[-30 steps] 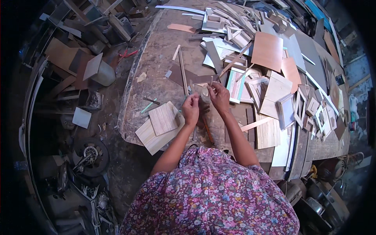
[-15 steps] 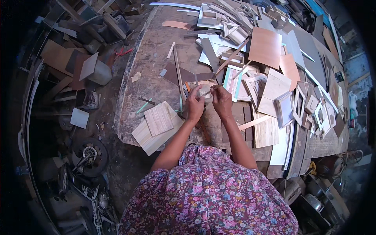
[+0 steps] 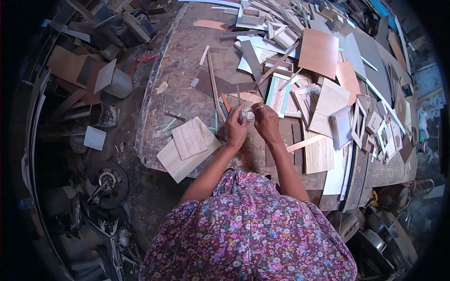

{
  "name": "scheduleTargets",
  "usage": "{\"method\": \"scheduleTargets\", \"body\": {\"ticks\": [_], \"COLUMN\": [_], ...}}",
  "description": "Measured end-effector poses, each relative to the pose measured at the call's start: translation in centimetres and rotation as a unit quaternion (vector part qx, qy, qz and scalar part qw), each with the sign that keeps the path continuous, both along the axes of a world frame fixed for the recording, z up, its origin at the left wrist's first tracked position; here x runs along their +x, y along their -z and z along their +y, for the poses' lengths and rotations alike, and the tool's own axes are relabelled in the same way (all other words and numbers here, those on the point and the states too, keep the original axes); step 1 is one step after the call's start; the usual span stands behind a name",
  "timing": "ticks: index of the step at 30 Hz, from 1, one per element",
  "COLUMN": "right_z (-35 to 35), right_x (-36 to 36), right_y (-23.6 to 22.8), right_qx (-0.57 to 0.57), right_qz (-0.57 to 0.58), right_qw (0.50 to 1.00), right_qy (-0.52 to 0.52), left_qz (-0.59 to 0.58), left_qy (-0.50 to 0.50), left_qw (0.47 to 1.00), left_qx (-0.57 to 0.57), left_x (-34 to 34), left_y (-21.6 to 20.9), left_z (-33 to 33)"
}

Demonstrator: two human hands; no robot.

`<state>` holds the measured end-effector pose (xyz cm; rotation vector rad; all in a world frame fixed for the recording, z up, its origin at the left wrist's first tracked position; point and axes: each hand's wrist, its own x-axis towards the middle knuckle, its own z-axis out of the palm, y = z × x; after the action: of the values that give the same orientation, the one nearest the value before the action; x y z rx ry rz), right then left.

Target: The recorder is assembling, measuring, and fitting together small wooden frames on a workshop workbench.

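Note:
Both of my hands work close together over the near middle of a worn wooden table [image 3: 173,61]. My left hand [image 3: 236,129] is closed, its fingers curled up beside a small pale piece [image 3: 245,112] that sits between the two hands. I cannot make out what the left fingers hold. My right hand [image 3: 267,122] is pinched with its fingertips just right of that piece; anything in the pinch is too small to name. Just beyond the left hand are a narrow grey strip [image 3: 238,92] and a slim orange thing [image 3: 224,100]. Two light wooden boards [image 3: 189,140] overlap to the left.
A heap of wooden frames, strips and panels covers the right side, with a tan sheet [image 3: 318,52] and a striped wooden board [image 3: 318,156]. A long thin stick [image 3: 214,84] lies beyond my left hand. On the floor at left are a wheel [image 3: 107,183] and red-handled pliers [image 3: 146,58].
My right hand has drawn slightly away from the left, and the thin piece between its fingertips no longer shows clearly. My left fingers have shifted a little around the pale piece.

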<state>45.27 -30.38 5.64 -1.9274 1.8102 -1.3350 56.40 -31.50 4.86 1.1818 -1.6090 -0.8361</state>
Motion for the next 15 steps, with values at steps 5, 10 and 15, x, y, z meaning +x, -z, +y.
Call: {"method": "scheduleTargets", "body": {"ticks": [5,10,15], "right_z": [0.5,0.5,0.4], "right_x": [0.2,0.3,-0.1], "right_y": [-0.4,-0.3,0.5], "right_qx": [0.040,-0.006,0.032], "right_qz": [-0.041,-0.047,0.010], "right_qw": [0.998,0.999,0.999], "right_qy": [-0.005,0.004,0.030], "left_qz": [0.006,-0.023,-0.039], "left_qy": [-0.003,-0.012,-0.009], "left_qw": [1.000,0.999,0.999], "left_qx": [-0.001,-0.034,-0.035], "left_x": [0.1,-0.1,-0.2], "left_y": [0.7,0.6,0.5], "left_z": [-0.1,0.1,0.5]}}
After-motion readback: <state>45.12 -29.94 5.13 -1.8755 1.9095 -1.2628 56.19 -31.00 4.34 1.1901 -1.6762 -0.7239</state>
